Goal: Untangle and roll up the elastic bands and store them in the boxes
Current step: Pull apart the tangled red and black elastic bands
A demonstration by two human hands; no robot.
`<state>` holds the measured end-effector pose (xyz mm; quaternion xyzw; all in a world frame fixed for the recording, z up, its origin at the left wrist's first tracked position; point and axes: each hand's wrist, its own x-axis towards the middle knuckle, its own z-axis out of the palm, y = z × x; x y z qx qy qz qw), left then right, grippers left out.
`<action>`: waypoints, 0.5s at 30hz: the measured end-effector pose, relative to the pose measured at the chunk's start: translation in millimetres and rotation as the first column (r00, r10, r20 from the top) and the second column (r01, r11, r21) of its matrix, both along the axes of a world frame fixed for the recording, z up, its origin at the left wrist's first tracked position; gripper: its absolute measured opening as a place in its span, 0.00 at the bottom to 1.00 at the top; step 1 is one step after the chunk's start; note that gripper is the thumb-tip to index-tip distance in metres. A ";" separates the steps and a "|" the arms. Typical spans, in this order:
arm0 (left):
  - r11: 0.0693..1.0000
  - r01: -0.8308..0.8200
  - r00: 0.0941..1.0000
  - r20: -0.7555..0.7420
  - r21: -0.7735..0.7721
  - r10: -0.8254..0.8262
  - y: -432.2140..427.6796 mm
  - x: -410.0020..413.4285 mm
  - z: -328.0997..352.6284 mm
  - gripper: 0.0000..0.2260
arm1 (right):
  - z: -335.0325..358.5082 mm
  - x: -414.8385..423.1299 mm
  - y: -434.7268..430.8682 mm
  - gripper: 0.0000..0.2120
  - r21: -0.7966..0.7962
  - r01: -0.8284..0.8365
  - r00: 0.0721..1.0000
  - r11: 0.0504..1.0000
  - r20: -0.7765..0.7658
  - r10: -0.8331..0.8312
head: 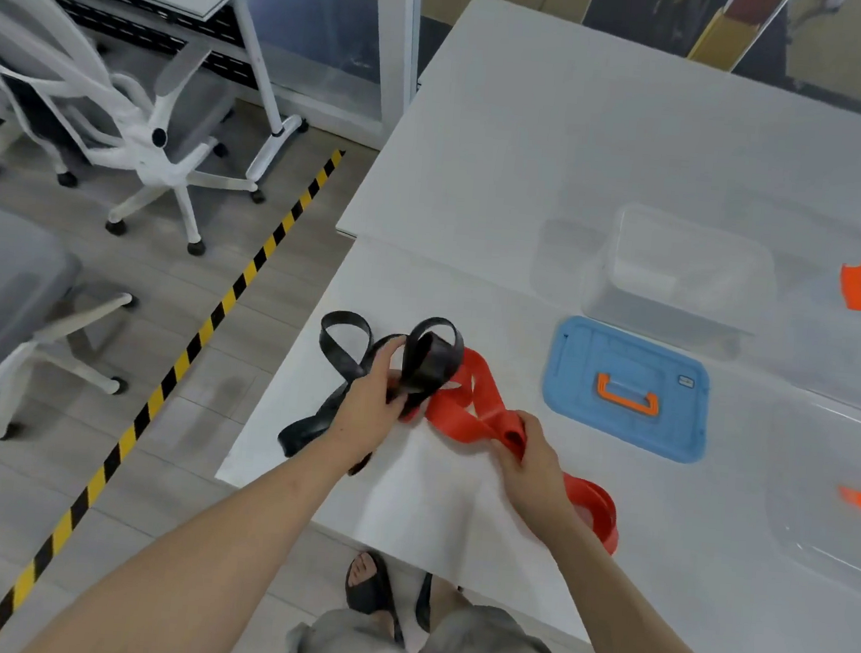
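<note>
Black band (428, 364) and red band (468, 406) sit tangled together near the front-left edge of the white tabletop (534, 154), black loops trailing left, red tail curling right toward the edge. Left hand (368, 409) has its grip closed on the black band at the knot, right hand (531, 463) has its grip pinched on a fold of the red band. Just beyond: blue lid (624, 388) with orange handle lying flat, clear open box (680, 268) behind it, more clear boxes at the right edge, partly cut off.
</note>
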<state>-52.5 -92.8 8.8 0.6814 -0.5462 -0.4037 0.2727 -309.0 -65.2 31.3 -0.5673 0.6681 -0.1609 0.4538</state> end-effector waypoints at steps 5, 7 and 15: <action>0.956 -0.286 0.921 -0.255 0.065 0.293 4.9 5.0 8.2 0.30 | 0.9 4.4 0.8 0.14 0.025 0.103 0.993 0.994 0.050 -0.104; 0.927 -0.351 0.873 -0.313 0.129 0.374 7.9 8.6 4.1 0.31 | 7.3 1.3 1.0 0.14 -0.001 0.141 0.989 0.990 0.053 -0.141; 0.860 -0.401 0.834 -0.263 0.315 0.485 20.5 18.1 -38.7 0.44 | 7.9 11.3 -10.3 0.14 0.022 0.093 0.996 0.995 0.009 -0.093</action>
